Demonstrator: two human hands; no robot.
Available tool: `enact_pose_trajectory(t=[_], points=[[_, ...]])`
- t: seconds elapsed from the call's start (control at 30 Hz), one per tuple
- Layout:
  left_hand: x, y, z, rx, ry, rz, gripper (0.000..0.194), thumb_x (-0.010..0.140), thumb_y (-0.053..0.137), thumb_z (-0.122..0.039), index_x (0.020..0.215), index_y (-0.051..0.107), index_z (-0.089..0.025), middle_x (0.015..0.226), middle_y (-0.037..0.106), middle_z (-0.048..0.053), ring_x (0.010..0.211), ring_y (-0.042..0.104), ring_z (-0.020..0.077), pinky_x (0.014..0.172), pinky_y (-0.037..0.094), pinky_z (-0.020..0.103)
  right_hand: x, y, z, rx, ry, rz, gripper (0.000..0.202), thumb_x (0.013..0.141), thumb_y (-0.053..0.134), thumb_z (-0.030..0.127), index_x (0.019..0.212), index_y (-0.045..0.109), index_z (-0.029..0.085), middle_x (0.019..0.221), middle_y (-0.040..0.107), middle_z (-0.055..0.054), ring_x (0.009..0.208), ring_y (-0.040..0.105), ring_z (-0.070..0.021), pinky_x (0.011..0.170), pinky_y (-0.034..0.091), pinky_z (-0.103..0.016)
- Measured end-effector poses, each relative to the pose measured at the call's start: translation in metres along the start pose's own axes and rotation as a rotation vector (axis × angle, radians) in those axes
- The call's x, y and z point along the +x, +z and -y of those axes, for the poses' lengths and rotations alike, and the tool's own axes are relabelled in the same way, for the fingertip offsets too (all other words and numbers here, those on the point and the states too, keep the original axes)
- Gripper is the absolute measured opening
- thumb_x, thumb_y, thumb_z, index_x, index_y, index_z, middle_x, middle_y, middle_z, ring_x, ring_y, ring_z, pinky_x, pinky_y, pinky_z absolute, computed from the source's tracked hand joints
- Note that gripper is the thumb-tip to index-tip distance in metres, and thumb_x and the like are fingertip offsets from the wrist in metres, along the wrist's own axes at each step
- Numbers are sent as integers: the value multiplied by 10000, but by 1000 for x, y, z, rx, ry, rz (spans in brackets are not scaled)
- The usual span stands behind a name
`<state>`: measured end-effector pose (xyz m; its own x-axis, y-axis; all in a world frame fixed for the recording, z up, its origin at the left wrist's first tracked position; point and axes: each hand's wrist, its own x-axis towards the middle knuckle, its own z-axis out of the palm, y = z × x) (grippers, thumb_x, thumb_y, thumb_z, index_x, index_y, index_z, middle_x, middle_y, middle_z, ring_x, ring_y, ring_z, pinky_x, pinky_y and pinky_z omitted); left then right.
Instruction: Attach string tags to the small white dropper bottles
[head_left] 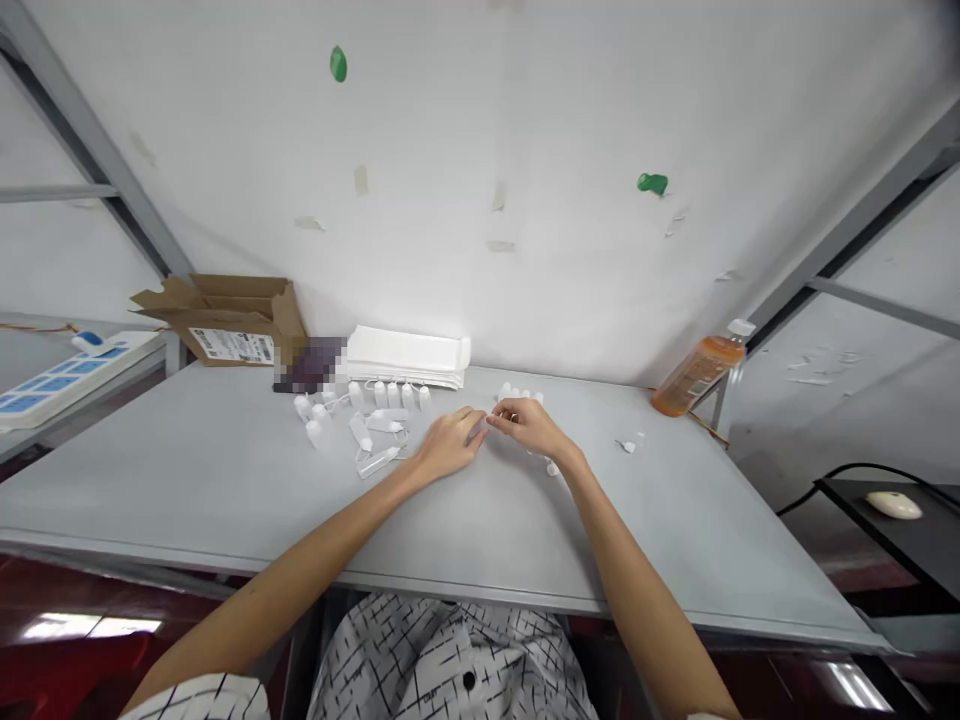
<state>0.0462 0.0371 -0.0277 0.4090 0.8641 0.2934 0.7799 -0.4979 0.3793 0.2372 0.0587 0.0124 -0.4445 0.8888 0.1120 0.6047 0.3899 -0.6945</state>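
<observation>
In the middle of the table, my left hand (452, 443) closes around a small translucent plastic bottle (478, 430), most of it hidden by the fingers. My right hand (531, 424) pinches at the bottle's upper end, its fingertips close to the left ones. Several small squeeze bottles (406, 397) stand upright in a row left of my hands. Others lie on their sides, one of them a clear bottle (378, 461) with a thin tip. More white bottles (517, 392) show just behind my right hand, and a small white piece (553, 468) lies beside that wrist.
A white stack of flat sheets (405, 352) lies at the back by the wall, next to an open cardboard box (232, 318). An orange drink bottle (701, 372) leans at the right rear. A small white cap-like piece (627, 446) lies on the grey table (480, 530).
</observation>
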Motion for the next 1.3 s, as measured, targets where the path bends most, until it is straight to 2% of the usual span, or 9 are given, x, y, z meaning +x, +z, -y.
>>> enact_pose_trajectory(t=[0.1, 0.2, 0.33, 0.43, 0.6, 0.7, 0.87, 1.07, 1.3], points=[[1, -1, 5, -86, 19, -41, 276, 965, 467, -296, 1137, 650, -181, 1005, 708, 84, 864, 667, 205, 760, 484, 300, 0, 4, 1, 100, -26, -7, 259, 893, 579, 383, 787, 669, 164, 652, 594, 4, 618, 517, -126, 616, 400, -251], [3, -1, 12, -132, -14, -90, 270, 926, 524, -309, 1101, 680, -173, 950, 718, 76, 769, 641, 189, 720, 464, 296, 3, 8, 4, 145, -25, -67, 397, 906, 543, 497, 711, 643, 166, 615, 572, 6, 579, 490, -120, 586, 387, -247], [5, -4, 15, -206, -82, -115, 258, 858, 605, -313, 1037, 707, -157, 806, 706, 42, 667, 590, 156, 683, 437, 273, 6, 9, 8, 94, -30, -196, 504, 877, 541, 575, 573, 557, 173, 549, 523, 8, 548, 434, -113, 553, 338, -245], [4, -6, 11, -259, -98, -118, 238, 855, 600, -322, 985, 712, -157, 770, 691, 23, 635, 551, 134, 656, 410, 254, 4, 2, 6, 31, -29, -245, 487, 864, 569, 558, 577, 590, 166, 546, 526, 8, 547, 429, -112, 553, 319, -249], [1, -10, 2, -266, -86, -99, 279, 921, 490, -365, 918, 692, -173, 663, 613, -10, 613, 503, 128, 626, 350, 244, -6, -15, -6, -83, 37, -507, 483, 855, 600, 558, 577, 611, 163, 519, 501, 13, 528, 402, -110, 555, 303, -265], [0, -13, -2, -251, -68, -127, 272, 922, 485, -359, 979, 683, -183, 647, 583, -16, 598, 500, 131, 614, 333, 246, -10, -23, -15, -88, 110, -544, 470, 814, 644, 561, 564, 611, 165, 516, 502, 12, 520, 394, -110, 547, 301, -271], [-3, -14, -4, -220, -81, -157, 266, 908, 506, -325, 1092, 647, -194, 703, 643, -1, 602, 551, 138, 624, 354, 250, -13, -30, -21, 139, 137, -592, 448, 751, 699, 593, 645, 675, 159, 575, 562, -3, 538, 410, -114, 522, 319, -269], [-6, 0, -2, -217, -55, -74, 218, 932, 460, -322, 1051, 618, -230, 717, 670, -3, 611, 579, 153, 617, 366, 254, -12, -27, -27, 100, 149, -565, 331, 751, 697, 496, 710, 705, 168, 690, 686, -37, 662, 578, -160, 612, 410, -274], [-4, 5, -2, -204, -67, -61, 241, 927, 476, -331, 1083, 628, -228, 735, 685, 11, 631, 607, 166, 618, 357, 260, -15, -26, -28, -150, 221, -303, 56, 727, 670, 213, 771, 696, 188, 866, 738, -12, 873, 655, -171, 765, 413, -269]])
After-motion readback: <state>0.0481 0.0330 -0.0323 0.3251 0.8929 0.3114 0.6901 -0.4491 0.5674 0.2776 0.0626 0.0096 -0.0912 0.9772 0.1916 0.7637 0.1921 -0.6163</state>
